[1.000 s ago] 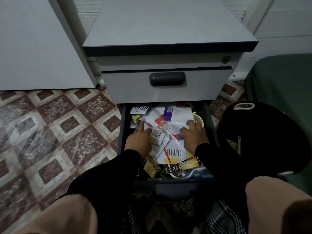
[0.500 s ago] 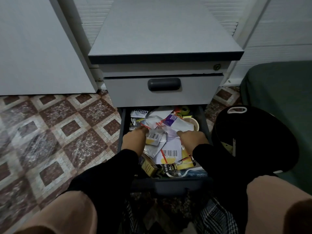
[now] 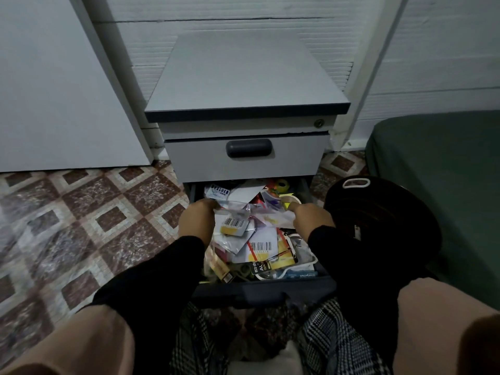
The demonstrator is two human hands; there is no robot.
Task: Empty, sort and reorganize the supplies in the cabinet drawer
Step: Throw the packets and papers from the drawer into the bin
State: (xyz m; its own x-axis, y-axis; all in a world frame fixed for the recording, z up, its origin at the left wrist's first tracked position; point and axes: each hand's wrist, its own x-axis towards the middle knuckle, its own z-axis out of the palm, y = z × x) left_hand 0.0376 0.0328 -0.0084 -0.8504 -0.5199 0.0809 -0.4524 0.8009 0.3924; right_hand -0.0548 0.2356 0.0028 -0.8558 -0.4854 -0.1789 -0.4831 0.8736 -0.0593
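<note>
The grey cabinet's lower drawer [image 3: 259, 289] stands pulled out and is crammed with supplies: plastic packets with barcodes [image 3: 243, 226], white paper, a yellow-and-black card [image 3: 273, 262] and a tape roll [image 3: 290, 198]. My left hand [image 3: 196, 223] grips the left side of the packet pile. My right hand [image 3: 311, 217] grips its right side, fingers curled under the packets. Both hands hold the same heap, which sits slightly raised in the drawer.
The upper drawer [image 3: 246, 158] with a dark handle is closed. A black round basket [image 3: 384, 226] sits right of the drawer, a green cushion [image 3: 438, 185] beyond it. Tiled floor [image 3: 81, 226] spreads to the left. My knees frame the drawer front.
Both hands closed around the heap of packets and drew it up and together. The view has pulled back from the cabinet.
</note>
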